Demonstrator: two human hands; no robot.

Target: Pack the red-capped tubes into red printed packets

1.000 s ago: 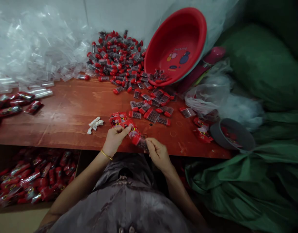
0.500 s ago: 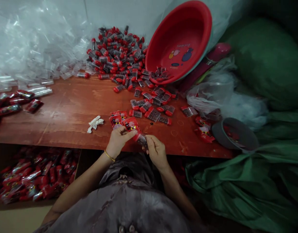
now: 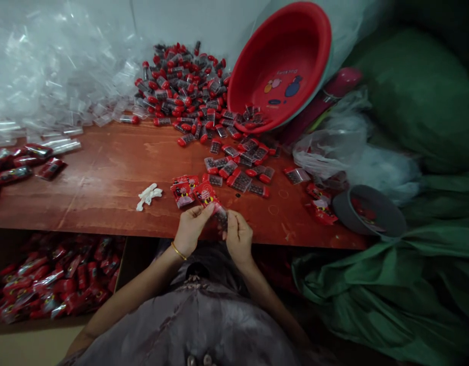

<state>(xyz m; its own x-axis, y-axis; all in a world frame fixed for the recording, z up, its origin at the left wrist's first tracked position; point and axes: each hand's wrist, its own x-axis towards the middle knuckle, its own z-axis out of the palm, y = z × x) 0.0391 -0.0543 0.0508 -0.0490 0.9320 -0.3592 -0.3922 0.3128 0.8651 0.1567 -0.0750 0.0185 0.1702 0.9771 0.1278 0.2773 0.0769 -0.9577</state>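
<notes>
A small clear container (image 3: 221,218) with a red end and dark round pieces inside is held between my hands at the table's front edge. My left hand (image 3: 189,231), a gold bangle on its wrist, pinches a red printed card (image 3: 206,194) at the container's red end. My right hand (image 3: 239,239) has its fingers closed around the container's other end. Its lower fingertips are partly hidden. Left of the held card lie more red printed cards (image 3: 183,195) on the table. A crumpled white piece (image 3: 149,195) rests farther left.
Many red-capped containers (image 3: 184,84) are heaped at the back, spilling from a tilted red basin (image 3: 280,61). Clear plastic sleeves (image 3: 59,71) pile up at left. An open box (image 3: 122,264) below holds red packs. A grey bowl (image 3: 343,211) and green cloth (image 3: 372,295) are at right.
My right hand has shifted slightly left and down with the container, which now points more steeply toward me. My left hand has moved slightly right and down, uncovering more of the loose cards.
</notes>
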